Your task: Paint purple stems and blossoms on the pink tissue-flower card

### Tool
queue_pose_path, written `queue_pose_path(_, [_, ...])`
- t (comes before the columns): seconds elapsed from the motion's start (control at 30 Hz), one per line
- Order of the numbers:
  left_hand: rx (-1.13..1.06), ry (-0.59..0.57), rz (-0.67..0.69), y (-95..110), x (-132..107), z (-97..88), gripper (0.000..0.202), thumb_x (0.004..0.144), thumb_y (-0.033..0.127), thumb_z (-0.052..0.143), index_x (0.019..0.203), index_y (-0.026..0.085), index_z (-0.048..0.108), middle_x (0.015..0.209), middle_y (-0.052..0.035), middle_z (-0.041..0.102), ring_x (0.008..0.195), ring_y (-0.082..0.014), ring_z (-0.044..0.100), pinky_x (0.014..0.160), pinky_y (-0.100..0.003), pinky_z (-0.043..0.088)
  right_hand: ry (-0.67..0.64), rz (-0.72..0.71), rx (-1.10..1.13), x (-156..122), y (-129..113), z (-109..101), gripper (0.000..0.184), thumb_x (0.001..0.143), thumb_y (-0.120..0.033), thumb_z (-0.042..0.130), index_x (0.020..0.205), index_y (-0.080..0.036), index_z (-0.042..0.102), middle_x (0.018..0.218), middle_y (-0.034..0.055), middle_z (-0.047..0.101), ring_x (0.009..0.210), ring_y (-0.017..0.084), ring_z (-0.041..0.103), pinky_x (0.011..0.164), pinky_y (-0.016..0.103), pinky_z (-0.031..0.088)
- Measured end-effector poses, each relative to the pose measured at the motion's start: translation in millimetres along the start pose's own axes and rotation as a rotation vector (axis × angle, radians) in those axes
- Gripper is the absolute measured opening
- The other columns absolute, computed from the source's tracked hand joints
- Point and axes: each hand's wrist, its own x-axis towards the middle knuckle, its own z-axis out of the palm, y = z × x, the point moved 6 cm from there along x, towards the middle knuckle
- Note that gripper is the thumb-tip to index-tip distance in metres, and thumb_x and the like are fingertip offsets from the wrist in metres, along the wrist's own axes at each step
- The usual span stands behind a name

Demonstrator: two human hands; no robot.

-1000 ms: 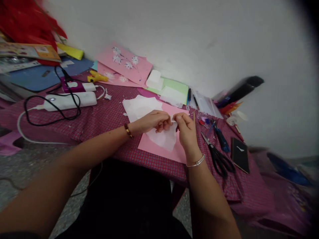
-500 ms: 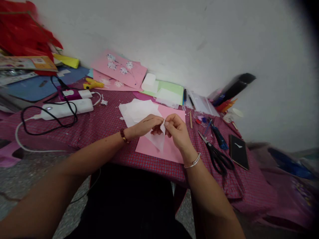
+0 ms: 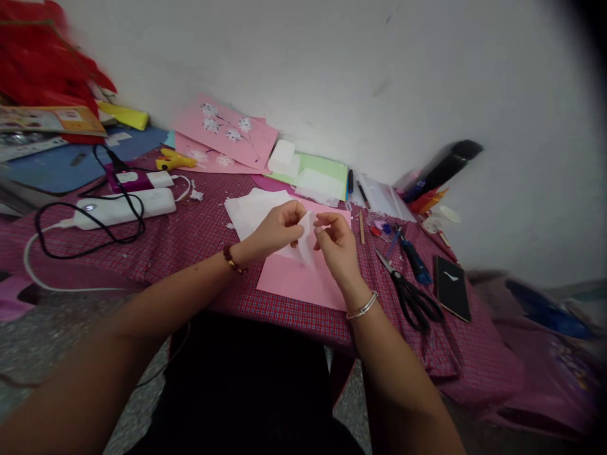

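A piece of thin white tissue paper (image 3: 305, 245) is held up between my two hands, its lower end hanging free. My left hand (image 3: 281, 226), with a beaded bracelet at the wrist, pinches it from the left between thumb and fingers. On the other side my right hand (image 3: 339, 245) has its thumb and curled fingers at the right edge of the paper, seemingly in a light pinch. Below them lies a pink sheet (image 3: 303, 284), partly covered on its upper left by white paper sheets (image 3: 251, 208).
To the right lie black-handled scissors (image 3: 410, 294), a blue-handled tool (image 3: 416, 260), a wooden stick (image 3: 361, 227) and a black notebook (image 3: 453, 287). Pink cards with white flowers (image 3: 232, 136) rest against the wall. A white power strip (image 3: 126, 207) with cables sits left.
My hands have moved slightly apart and up, the left one turning so its thumb shows. The tissue paper has come up with them and spreads between them.
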Motion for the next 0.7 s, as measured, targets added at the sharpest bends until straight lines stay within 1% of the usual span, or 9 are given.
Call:
queue_pose_path(0.1, [-0.111, -0.033, -0.075, -1.9, 1.4, -1.2, 0.017, 0.068, 0.008, 0.055, 0.083, 0.016, 0.055, 0.067, 0.0037, 0.056, 0.052, -0.0061, 0.05, 0.047, -0.018, 0.037, 0.027, 0.004, 0.022, 1.3, -1.2, -3.1, 0.032, 0.078, -0.023, 0.061, 0.109, -0.026, 0.053, 0.116, 0.0026, 0.058, 0.06, 0.007, 0.054, 0.051, 0.023, 0.047])
queue_pose_path(0.17, [-0.138, -0.058, -0.105, -1.2, 1.4, -0.7, 0.008, 0.072, 0.015, 0.059, 0.081, 0.014, 0.059, 0.068, 0.0021, 0.059, 0.054, -0.0057, 0.051, 0.049, -0.018, 0.038, -0.032, 0.038, 0.068, 2.2, -0.5, -1.6, 0.037, 0.078, -0.027, 0.063, 0.113, -0.028, 0.051, 0.123, 0.0036, 0.056, 0.059, 0.007, 0.055, 0.048, 0.023, 0.048])
queue_pose_path(0.2, [-0.143, -0.066, -0.115, -0.1, 1.3, -0.7, 0.007, 0.074, 0.019, 0.061, 0.08, 0.013, 0.061, 0.068, 0.0017, 0.059, 0.054, -0.0054, 0.051, 0.05, -0.018, 0.038, -0.07, 0.061, 0.091, 2.6, 0.6, -0.4, 0.036, 0.078, -0.03, 0.064, 0.112, -0.028, 0.052, 0.119, 0.0031, 0.059, 0.057, 0.006, 0.055, 0.047, 0.023, 0.048])
queue_pose_path(0.27, [-0.137, -0.056, -0.136, 3.1, 0.9, -2.2, 0.012, 0.076, 0.024, 0.064, 0.078, 0.013, 0.063, 0.067, 0.002, 0.059, 0.054, -0.0048, 0.05, 0.05, -0.017, 0.038, -0.126, 0.113, 0.137, 3.5, 4.1, 0.9, 0.028, 0.078, -0.035, 0.064, 0.103, -0.025, 0.055, 0.095, 0.0004, 0.065, 0.054, 0.007, 0.055, 0.049, 0.023, 0.049])
queue_pose_path(0.33, [-0.123, -0.019, -0.172, 6.6, 0.6, -5.8, 0.014, 0.076, 0.026, 0.066, 0.077, 0.012, 0.063, 0.065, 0.0025, 0.059, 0.053, -0.0046, 0.049, 0.049, -0.017, 0.037, -0.133, 0.149, 0.161, 5.0, 6.8, -0.8, 0.019, 0.079, -0.035, 0.064, 0.089, -0.021, 0.058, 0.071, -0.0032, 0.061, 0.054, 0.008, 0.056, 0.054, 0.024, 0.051])
queue_pose_path(0.4, [-0.121, 0.017, -0.213, 9.4, 0.3, -10.2, 0.014, 0.075, 0.026, 0.067, 0.074, 0.013, 0.061, 0.064, 0.0028, 0.059, 0.051, -0.0051, 0.049, 0.049, -0.018, 0.038, -0.118, 0.143, 0.124, 6.6, 6.1, -4.3, 0.013, 0.079, -0.032, 0.063, 0.081, -0.02, 0.058, 0.062, -0.0047, 0.057, 0.053, 0.008, 0.055, 0.055, 0.023, 0.049])
queue_pose_path(0.5, [-0.115, 0.023, -0.25, 10.4, 0.7, -14.6, 0.014, 0.074, 0.025, 0.068, 0.072, 0.014, 0.059, 0.062, 0.0031, 0.059, 0.05, -0.0055, 0.049, 0.048, -0.018, 0.038, -0.125, 0.116, -0.062, 6.5, 0.3, -8.1, 0.004, 0.077, -0.023, 0.058, 0.079, -0.02, 0.06, 0.058, -0.0062, 0.053, 0.046, 0.007, 0.049, 0.047, 0.022, 0.041])
queue_pose_path(0.53, [-0.112, 0.017, -0.256, 9.6, 1.0, -15.3, 0.015, 0.073, 0.025, 0.068, 0.071, 0.014, 0.059, 0.061, 0.0031, 0.058, 0.05, -0.0055, 0.049, 0.048, -0.018, 0.038, -0.137, 0.114, -0.114, 5.6, -2.0, -8.5, 0.005, 0.076, -0.021, 0.057, 0.08, -0.02, 0.06, 0.059, -0.0061, 0.053, 0.045, 0.007, 0.047, 0.045, 0.022, 0.039])
queue_pose_path(0.7, [-0.083, 0.012, -0.264, 3.0, 1.6, -14.5, 0.019, 0.07, 0.026, 0.071, 0.069, 0.014, 0.057, 0.058, 0.0044, 0.054, 0.048, -0.0049, 0.046, 0.047, -0.018, 0.035, -0.232, 0.062, -0.172, -0.2, -11.5, -4.1, 0.018, 0.08, -0.027, 0.056, 0.097, -0.022, 0.06, 0.092, -0.0005, 0.062, 0.049, 0.007, 0.043, 0.045, 0.023, 0.036])
